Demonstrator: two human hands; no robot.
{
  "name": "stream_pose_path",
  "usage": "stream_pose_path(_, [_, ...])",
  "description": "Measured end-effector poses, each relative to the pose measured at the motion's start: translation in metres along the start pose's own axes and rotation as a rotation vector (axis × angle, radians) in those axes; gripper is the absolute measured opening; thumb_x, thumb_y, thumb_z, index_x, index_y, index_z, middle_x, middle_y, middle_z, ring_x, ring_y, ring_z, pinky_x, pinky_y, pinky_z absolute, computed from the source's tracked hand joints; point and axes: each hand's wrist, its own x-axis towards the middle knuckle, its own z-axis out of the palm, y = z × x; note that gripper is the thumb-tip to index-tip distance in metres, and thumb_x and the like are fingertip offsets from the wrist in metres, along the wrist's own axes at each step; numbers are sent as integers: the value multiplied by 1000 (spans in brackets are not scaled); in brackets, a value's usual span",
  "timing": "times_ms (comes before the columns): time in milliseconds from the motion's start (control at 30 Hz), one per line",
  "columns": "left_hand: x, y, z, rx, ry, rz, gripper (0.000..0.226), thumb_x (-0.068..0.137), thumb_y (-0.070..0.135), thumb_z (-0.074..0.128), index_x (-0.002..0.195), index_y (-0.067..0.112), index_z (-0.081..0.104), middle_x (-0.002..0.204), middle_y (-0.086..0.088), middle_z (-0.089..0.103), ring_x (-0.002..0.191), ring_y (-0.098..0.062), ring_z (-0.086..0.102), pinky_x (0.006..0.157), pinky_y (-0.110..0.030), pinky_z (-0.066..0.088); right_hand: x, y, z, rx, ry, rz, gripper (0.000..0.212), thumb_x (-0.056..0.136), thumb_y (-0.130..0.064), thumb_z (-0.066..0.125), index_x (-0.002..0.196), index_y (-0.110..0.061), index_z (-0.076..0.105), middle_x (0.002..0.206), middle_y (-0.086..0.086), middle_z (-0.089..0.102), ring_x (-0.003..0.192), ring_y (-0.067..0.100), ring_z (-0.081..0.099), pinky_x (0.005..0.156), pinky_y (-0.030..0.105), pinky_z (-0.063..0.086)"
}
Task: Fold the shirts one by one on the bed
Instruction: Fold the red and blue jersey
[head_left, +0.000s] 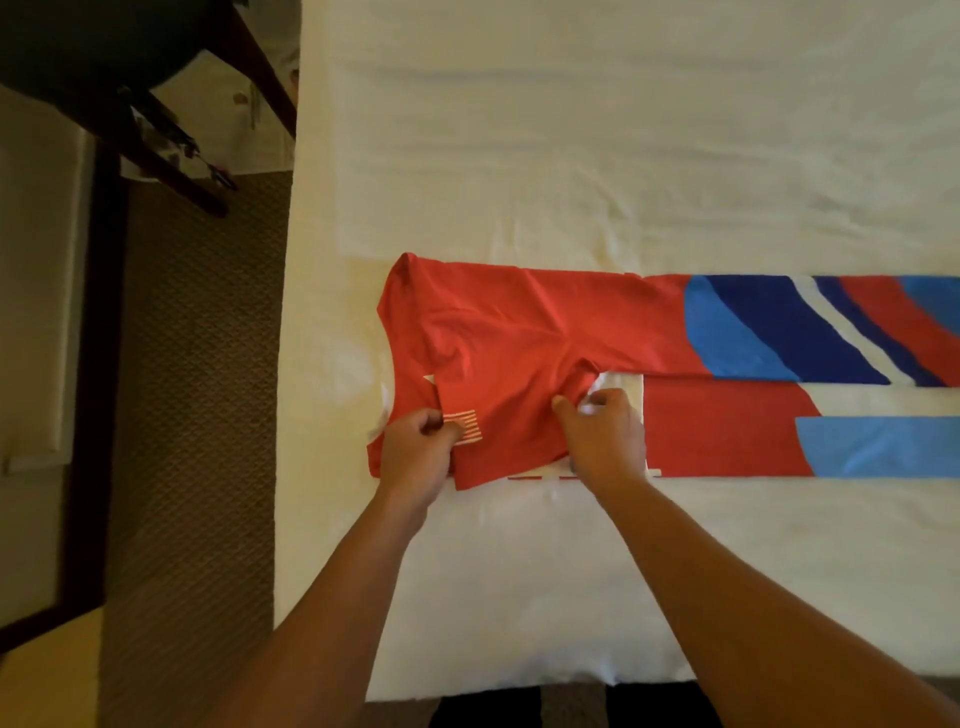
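Both hands pinch the shirt (519, 332)'s near sleeve flap: left hand (415, 452) by the collar end, right hand (602, 436) mid-body; its length runs off rightward.

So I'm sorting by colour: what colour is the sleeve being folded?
Red, with a small white-striped patch; the sleeve shows best in the head view.

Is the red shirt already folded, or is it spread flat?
Partly folded: the red shirt has its far side lying doubled over, and both hands grip the near sleeve.
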Motion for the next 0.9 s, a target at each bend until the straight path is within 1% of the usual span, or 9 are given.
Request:
stream_pose_path(133, [-11,2,0,-164,9,-37,8,98,17,63,92,15,67,97,-13,75,89,-32,73,76,-48,63,8,-7,-7,107,-145,-4,30,86,-19,62,61,-14,46,55,0,41,56,18,42,53,28,32])
stream_pose_path(200, [-16,-2,-1,-161,-1,-49,8,100,19,61,96,14,66,92,-9,74,81,-27,73,68,-40,63,5,-5,-12,221,-146,9,25,85,-14,60,65,-12,44,58,1,36,56,15,35,53,29,31])
stream_pose_path(267, [-19,-9,0,-98,-13,-53,8,101,19,60,97,14,66,88,-9,72,70,-24,69,63,-36,61,2,3,-15,252,-182,47,14,84,-13,60,78,-1,54,67,9,48,60,21,50,55,32,49])
stream_pose_path(333, [-17,-17,0,-6,-11,-44,7,99,17,61,96,14,67,86,-10,72,64,-22,66,61,-36,59,-1,15,-18,136,-247,57,15,84,-11,59,88,3,60,74,19,63,62,29,63,57,38,58])
stream_pose_path(433, [-8,-20,-6,144,-16,-10,7,93,15,69,86,15,68,80,-11,73,60,-25,69,54,-31,53,-6,20,-25,-147,-265,-18,22,88,-22,58,77,-3,60,69,17,67,57,27,66,54,32,51])
stream_pose_path(533, [0,-7,-18,322,-86,-20,11,89,17,71,79,11,68,75,-10,74,48,-19,65,44,-22,45,-5,11,-31,-355,-77,-133,35,90,-35,53,64,-13,52,66,7,59,67,33,59,61,35,45])
stream_pose_path(600, [8,10,-28,335,-62,-7,15,87,25,71,78,13,69,71,-8,74,49,-18,65,45,-26,51,3,1,-31,-347,54,-247,32,93,-36,52,69,-14,51,69,6,58,70,33,56,62,35,39])
stream_pose_path(700, [29,37,-38,435,159,178,18,87,40,65,81,22,67,78,1,70,78,-26,68,70,-40,57,26,-26,-27,-273,91,-456,19,96,-26,53,84,-12,57,83,5,59,75,30,56,63,37,41])
stream_pose_path(900, [84,87,-31,551,315,409,48,95,51,55,133,23,54,128,-4,56,117,-26,54,88,-40,46,76,-77,-19,-382,-23,-601,39,104,-24,44,142,-16,51,141,4,46,111,31,59,89,40,48])
